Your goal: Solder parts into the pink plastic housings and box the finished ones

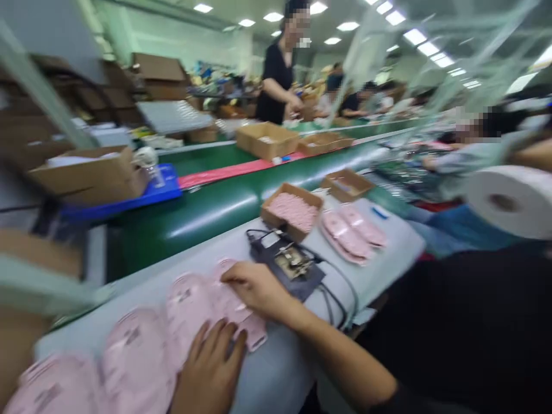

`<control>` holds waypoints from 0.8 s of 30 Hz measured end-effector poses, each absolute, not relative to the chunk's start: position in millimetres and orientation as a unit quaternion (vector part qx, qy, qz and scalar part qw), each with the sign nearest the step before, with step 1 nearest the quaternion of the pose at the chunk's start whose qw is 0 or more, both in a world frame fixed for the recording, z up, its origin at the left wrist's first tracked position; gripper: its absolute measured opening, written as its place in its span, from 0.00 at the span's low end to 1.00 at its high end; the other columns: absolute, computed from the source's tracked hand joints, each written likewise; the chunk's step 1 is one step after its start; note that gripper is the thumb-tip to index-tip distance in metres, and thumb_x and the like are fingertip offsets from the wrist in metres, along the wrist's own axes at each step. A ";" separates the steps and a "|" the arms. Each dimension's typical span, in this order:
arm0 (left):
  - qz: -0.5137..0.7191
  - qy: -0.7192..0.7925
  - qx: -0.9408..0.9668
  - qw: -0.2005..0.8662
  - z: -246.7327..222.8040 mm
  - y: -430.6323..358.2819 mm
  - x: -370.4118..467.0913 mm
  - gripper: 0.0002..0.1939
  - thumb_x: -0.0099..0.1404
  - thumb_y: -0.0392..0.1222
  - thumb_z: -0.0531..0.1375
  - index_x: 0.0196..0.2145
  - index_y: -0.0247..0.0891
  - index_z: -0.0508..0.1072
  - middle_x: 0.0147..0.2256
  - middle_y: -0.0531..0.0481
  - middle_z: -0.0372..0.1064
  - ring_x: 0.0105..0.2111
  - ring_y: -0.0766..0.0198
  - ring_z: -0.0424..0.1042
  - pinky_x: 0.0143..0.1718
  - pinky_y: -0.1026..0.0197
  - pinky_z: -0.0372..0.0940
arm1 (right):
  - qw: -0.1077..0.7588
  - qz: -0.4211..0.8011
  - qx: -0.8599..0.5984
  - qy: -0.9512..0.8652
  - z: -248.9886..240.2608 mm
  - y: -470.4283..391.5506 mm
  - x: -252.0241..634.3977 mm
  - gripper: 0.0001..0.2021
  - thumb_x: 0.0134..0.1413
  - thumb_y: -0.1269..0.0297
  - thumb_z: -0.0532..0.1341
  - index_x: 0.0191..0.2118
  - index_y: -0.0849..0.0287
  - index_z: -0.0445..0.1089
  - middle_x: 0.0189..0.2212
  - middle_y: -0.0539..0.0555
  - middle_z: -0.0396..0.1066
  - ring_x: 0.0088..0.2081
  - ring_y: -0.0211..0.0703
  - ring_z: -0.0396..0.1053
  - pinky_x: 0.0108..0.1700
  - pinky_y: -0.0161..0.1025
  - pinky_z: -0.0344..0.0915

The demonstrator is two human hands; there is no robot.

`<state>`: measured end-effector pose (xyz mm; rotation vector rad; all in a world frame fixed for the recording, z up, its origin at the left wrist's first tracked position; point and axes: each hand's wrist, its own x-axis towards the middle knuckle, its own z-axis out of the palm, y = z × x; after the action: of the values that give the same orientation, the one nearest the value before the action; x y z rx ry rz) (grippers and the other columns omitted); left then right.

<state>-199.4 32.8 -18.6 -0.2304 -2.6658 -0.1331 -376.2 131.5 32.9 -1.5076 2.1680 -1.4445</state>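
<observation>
Pale and slightly blurred, the surface ran from the near left toward the far right. At its near edge the left hand lay palm down, fingers stretched and a little apart, over the near ends of pink pieces. Just beyond it, the right hand reached in from the right with bent fingers, thumb and forefinger at the far end of the rightmost pink piece; I could not tell whether they gripped it. That piece lay on the surface beneath both hands, and to its left three pink slipper-shaped pieces lay side by side. Past the right hand sat a dark device with a metal mechanism on top and black cables trailing to the right. Farther off stood a carton of small pink parts, with a pair of pink pieces to its right and a smaller carton behind. At far right was a large white roll. Across the surface's far edge stretched a green belt, then a red strip, open cartons and, at left, a blue tray. Beyond, a person in a dark top stood under bright ceiling lights.
</observation>
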 end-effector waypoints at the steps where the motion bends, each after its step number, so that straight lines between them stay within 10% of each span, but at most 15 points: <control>1: -0.066 -0.968 -0.081 0.229 -19.3 35.6 -198.0 0.18 0.66 0.28 0.53 0.46 0.41 0.77 0.46 0.48 0.74 0.51 0.55 0.70 0.62 0.47 0.54 | 0.071 -0.495 -0.489 0.715 26.0 126.2 -372.0 0.11 0.61 0.76 0.58 0.43 0.61 0.77 0.43 0.53 0.77 0.46 0.39 0.74 0.53 0.35 0.67; 12: -0.115 -0.972 -0.095 0.180 0.0 52.9 -191.5 0.12 0.70 0.32 0.52 0.44 0.37 0.74 0.42 0.48 0.71 0.46 0.57 0.67 0.62 0.48 0.50 | 0.143 -0.329 -0.405 0.841 20.3 128.8 -369.6 0.08 0.62 0.70 0.61 0.41 0.54 0.78 0.39 0.47 0.78 0.41 0.39 0.75 0.45 0.34 0.64; 24: -0.169 -0.975 -0.066 0.126 14.1 48.9 -191.8 0.11 0.71 0.46 0.58 0.47 0.40 0.73 0.43 0.53 0.70 0.46 0.60 0.67 0.62 0.50 0.50 | -0.019 -0.294 -0.477 0.828 10.4 133.0 -372.5 0.10 0.63 0.74 0.58 0.46 0.60 0.73 0.46 0.58 0.69 0.46 0.48 0.63 0.50 0.45 0.62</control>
<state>-191.8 48.9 14.1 -0.1913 -2.8405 -0.4910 -372.5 133.0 10.4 -1.5176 2.6324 -0.9352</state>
